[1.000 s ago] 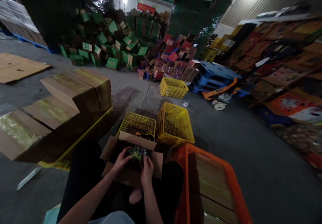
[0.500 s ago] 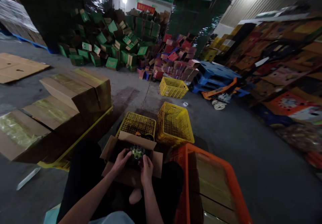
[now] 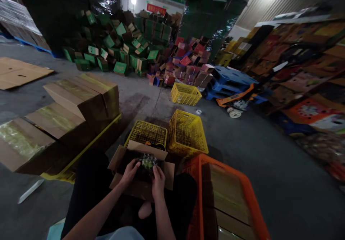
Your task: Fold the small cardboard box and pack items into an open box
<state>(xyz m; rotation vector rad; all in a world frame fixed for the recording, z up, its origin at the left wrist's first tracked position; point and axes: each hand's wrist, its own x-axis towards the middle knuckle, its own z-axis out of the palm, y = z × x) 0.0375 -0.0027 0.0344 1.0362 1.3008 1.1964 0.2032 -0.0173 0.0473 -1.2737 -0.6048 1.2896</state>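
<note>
An open cardboard box with its flaps spread sits between my knees. Over its opening is a shiny clear-wrapped pack with green and dark round contents, too dim to name exactly. My left hand grips the pack's left side between thumb and fingers. My right hand pinches its right end. Both hands are closed on the pack. The inside of the box is dark, so what lies deeper is hidden. Just behind the box, a black and orange tape dispenser-like object rests on an upturned yellow crate.
A yellow crate stands ahead, another yellow crate farther off. At right an orange crate holds taped cartons. Taped cardboard boxes fill a crate at left. Beyond are heaped green boxes, blue pallets and an orange pallet jack.
The pack has turned slightly in my hands, with its shiny reflections shifting. Both hands stay in almost the same place over the box.
</note>
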